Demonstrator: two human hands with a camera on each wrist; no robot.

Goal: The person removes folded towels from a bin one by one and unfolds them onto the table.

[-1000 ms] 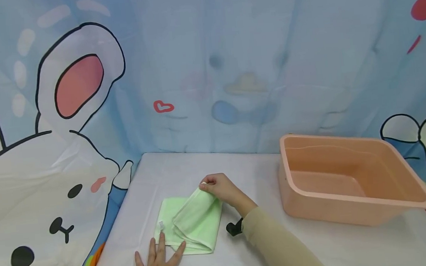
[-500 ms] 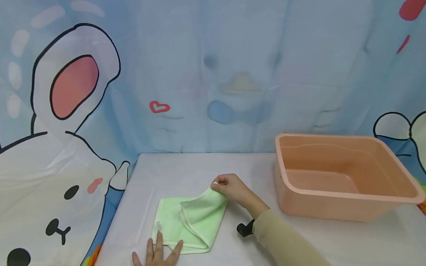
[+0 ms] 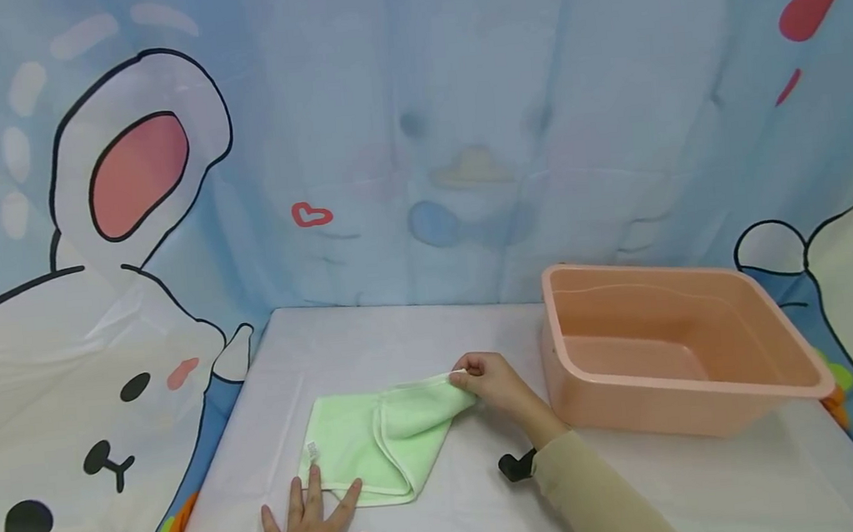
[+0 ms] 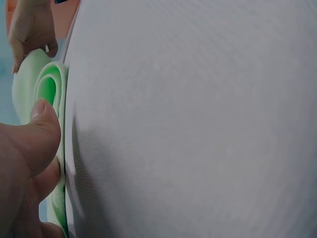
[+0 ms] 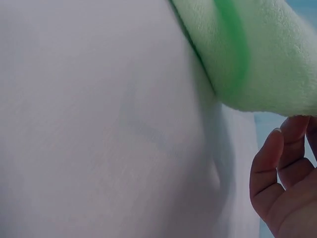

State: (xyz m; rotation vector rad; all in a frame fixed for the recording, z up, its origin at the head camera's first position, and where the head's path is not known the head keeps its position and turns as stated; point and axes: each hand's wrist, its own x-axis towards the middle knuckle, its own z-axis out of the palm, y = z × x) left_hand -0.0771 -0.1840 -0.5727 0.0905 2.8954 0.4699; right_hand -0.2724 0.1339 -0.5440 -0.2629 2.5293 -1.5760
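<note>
A light green towel [image 3: 349, 431] lies folded on the white table, its upper layer lifted toward the right. My right hand [image 3: 499, 385] pinches the far right corner of that layer between thumb and fingers. In the right wrist view the raised part of the towel [image 5: 277, 59] curves above the table beside the right hand [image 5: 292, 183]. My left hand [image 3: 314, 529] is spread flat, fingertips at the towel's near left edge. The left wrist view shows the towel's rolled fold [image 4: 52, 84] just past the left hand's thumb [image 4: 44, 134].
A peach plastic basin [image 3: 678, 405] stands at the right of the white table [image 3: 402, 335]. A black piece [image 3: 516, 466] shows at the right wrist by the sleeve [image 3: 602, 494]. A blue cartoon curtain [image 3: 353, 96] hangs behind the table.
My right hand has moved to the right, drawing the towel's upper layer out with it. The left hand stays at the near left edge. The whole head view has shifted slightly.
</note>
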